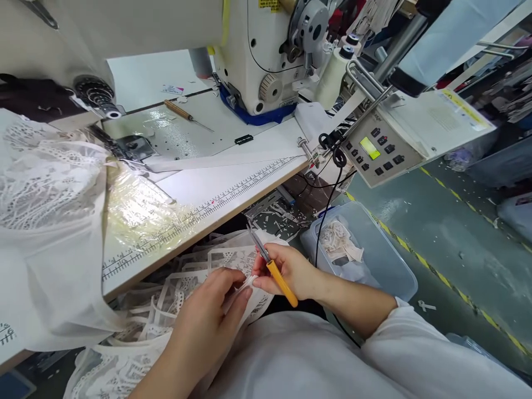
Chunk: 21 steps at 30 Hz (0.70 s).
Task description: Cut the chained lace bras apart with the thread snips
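Observation:
My left hand (216, 302) is closed, thumb and fingers pinching the edge of a white lace garment (233, 257) above my lap. Facing it, my right hand (286, 271) holds yellow-handled thread snips (281, 282), their metal blades pointing up and away from me. The fingertips of that hand also pinch the garment's edge, close to the left thumb. What exactly lies between the fingertips is too small to make out. More white lace pieces (124, 366) hang in a pile under the table edge, left of my hands.
A sewing machine (257, 61) stands on the table (233, 194), which has a printed ruler. White lace fabric (50, 233) lies by its needle area. A wooden-handled awl (178, 111), a black blade (244, 139), a control panel (378, 149) and a plastic bin (386, 266) with scraps are nearby.

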Each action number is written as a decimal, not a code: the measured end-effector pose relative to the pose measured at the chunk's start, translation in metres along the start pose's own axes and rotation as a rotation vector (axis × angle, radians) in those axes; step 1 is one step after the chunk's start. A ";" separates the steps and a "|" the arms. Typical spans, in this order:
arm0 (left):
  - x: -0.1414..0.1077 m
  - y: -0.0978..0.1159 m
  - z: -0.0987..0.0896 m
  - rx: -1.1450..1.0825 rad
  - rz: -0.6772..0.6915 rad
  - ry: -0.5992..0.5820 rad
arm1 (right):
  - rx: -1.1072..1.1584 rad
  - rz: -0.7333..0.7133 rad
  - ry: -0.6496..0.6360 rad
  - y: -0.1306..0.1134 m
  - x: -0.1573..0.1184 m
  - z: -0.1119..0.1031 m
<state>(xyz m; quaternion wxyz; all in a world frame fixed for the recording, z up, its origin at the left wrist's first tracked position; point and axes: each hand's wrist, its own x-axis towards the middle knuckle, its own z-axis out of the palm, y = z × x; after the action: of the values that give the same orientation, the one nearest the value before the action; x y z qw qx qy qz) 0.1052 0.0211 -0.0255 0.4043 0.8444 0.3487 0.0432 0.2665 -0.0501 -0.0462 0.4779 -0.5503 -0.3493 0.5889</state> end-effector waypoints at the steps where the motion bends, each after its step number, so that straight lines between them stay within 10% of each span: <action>1: 0.000 0.001 0.001 0.020 0.013 -0.001 | -0.005 0.004 0.002 0.000 0.000 0.001; 7: 0.002 0.003 -0.001 -0.184 0.090 -0.037 | -0.070 -0.051 -0.158 -0.009 0.003 -0.011; 14: -0.007 -0.003 -0.005 -0.531 -0.017 0.092 | -0.910 -0.346 -0.329 -0.010 0.018 -0.043; 21: -0.011 0.002 -0.009 -0.583 -0.104 0.252 | -1.231 -0.311 -0.398 -0.018 0.015 -0.037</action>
<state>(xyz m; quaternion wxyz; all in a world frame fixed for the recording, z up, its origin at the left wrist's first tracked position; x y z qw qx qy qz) 0.0943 0.0192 -0.0160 0.5845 0.6620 0.4117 0.2250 0.3069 -0.0345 -0.0393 0.0819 -0.5467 -0.7788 0.2964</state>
